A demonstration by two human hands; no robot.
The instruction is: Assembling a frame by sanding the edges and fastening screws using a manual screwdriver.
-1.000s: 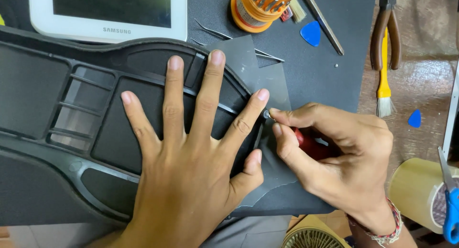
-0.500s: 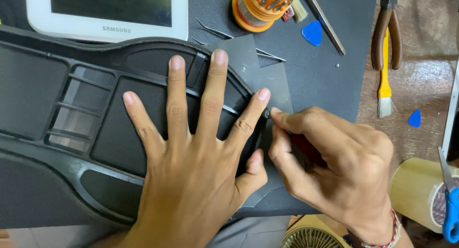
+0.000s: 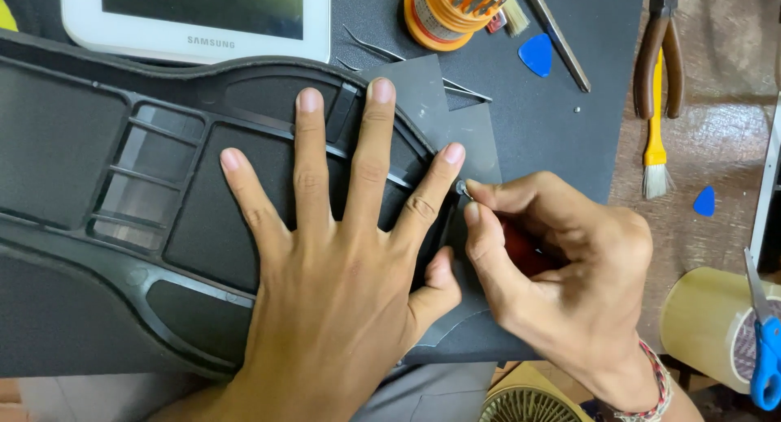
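One white tablet (image 3: 195, 19) lies at the bench's far left edge, glossy screen up. Below it sprawls one big black plastic panel (image 3: 89, 145), matte, moulded with ribs and rounded recesses, running along the left side to the near edge. The left hand (image 3: 342, 259) lies flat on that panel, all five fingers spread wide, gripping nothing, just pressing down. Past the index fingertip sit two dark grey flat sheets (image 3: 423, 88), smooth and thin. Just right of the panel's curved rim, the right hand (image 3: 561, 259) is curled tight around one red-handled tool (image 3: 521, 247), thumb and forefinger pinching its small metal tip (image 3: 461, 188) against the panel's edge; a beaded bracelet (image 3: 651, 381) circles the wrist. At the far edge stands one round orange holder (image 3: 447, 11). Two blue teardrop picks (image 3: 536, 54) show, one on the black mat (image 3: 561, 129), one toward the right edge. One pair of brown-handled pliers (image 3: 661, 52) and one yellow brush (image 3: 656, 129) follow, then one tape roll (image 3: 716, 328) with blue scissors (image 3: 765, 365) at the near right corner.
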